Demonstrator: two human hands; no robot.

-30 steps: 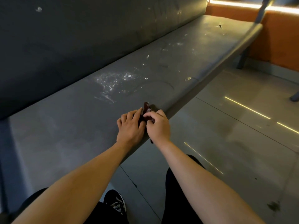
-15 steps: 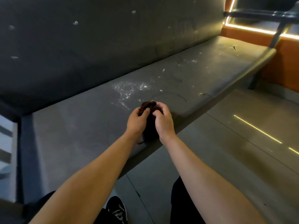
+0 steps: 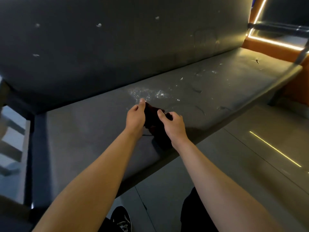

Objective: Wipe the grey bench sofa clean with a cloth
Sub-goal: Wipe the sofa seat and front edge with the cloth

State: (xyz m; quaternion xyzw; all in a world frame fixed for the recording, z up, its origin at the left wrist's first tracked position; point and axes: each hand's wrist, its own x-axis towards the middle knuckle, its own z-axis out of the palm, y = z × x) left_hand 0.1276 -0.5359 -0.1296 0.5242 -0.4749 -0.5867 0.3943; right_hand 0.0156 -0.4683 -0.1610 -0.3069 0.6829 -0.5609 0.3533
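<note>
Left grip [image 3: 135, 117] and right grip [image 3: 173, 124] are pinching the cloth [image 3: 152, 118] over the bench [image 3: 83, 131], probably readying it. Next is likely pressing it onto the specks [image 3: 147, 94] just beyond.

A dark bunched cloth [image 3: 151, 118] lies over the grey bench sofa [image 3: 80, 131] seat, near its white-speckled patch [image 3: 147, 94].

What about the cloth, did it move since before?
Yes. The left hand and right hand carried the cloth from the bench's front edge back toward the white specks.
</note>
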